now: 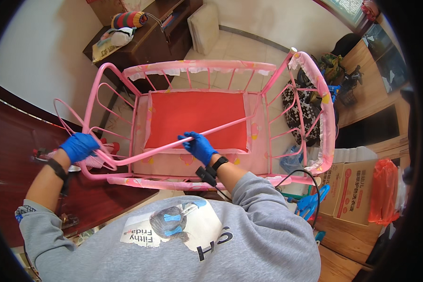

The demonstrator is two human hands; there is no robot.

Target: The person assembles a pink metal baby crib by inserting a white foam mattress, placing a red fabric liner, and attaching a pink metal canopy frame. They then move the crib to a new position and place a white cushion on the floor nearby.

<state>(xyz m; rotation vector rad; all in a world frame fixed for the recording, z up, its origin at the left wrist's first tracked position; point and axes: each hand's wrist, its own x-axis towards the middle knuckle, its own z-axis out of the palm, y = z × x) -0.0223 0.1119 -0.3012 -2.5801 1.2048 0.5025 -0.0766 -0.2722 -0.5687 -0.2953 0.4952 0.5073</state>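
Observation:
A pink metal baby crib (202, 65) with printed fabric along its rails stands in front of me. Inside it a red rectangular pad (197, 110) with a pale frilled edge lies on a pink printed base. Slanting over the crib is a bent pink tube (225, 126), thinner toward its far right end. My right hand (199, 148), in a blue glove, has its fingers curled round this tube at about mid-length. At the crib's left end my left hand (81, 147), also gloved in blue, is closed round pink tubing beside the end frame; its exact hold is partly hidden.
Behind the crib at left is a dark wooden cabinet (141, 40) with a striped roll (129, 19) on it. A pale padded board (203, 29) leans against the wall. To the right stand a cardboard box (348, 190), a red plastic bag (384, 190) and a wooden desk (357, 103).

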